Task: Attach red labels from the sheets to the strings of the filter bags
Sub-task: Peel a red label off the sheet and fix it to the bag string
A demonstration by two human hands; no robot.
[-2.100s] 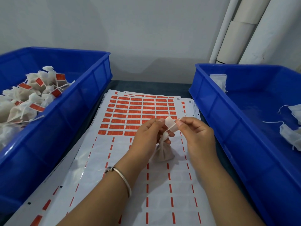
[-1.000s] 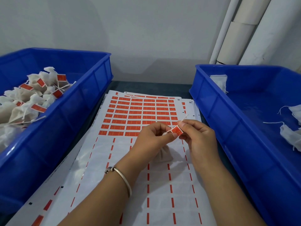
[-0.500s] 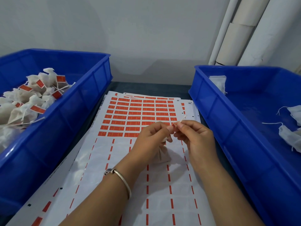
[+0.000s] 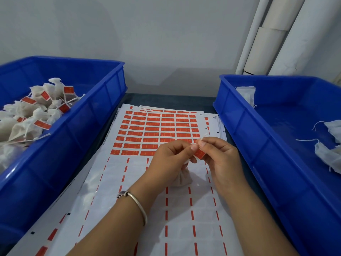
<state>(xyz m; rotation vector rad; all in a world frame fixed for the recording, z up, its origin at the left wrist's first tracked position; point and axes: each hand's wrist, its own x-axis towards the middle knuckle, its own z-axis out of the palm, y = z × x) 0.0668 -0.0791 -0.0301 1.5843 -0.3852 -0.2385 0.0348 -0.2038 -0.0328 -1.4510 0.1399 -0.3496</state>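
Both hands, left hand point(image 4: 171, 156) and right hand point(image 4: 219, 156), pinch the red label point(image 4: 199, 154) folded over the string point(image 4: 204, 136) — squeeze evenly, edges aligned.

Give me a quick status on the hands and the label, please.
Both hands pinch the red label: left hand, right hand. Filter bag hangs below, over the label sheet. Nothing in the way.

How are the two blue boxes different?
The left bin holds a big heap of filter bags, while the right bin has only a few. The left bin's bags wear red labels; the right bin's bags show none, only bare white strings. Both bins are blue, open-topped and flank the label sheets.
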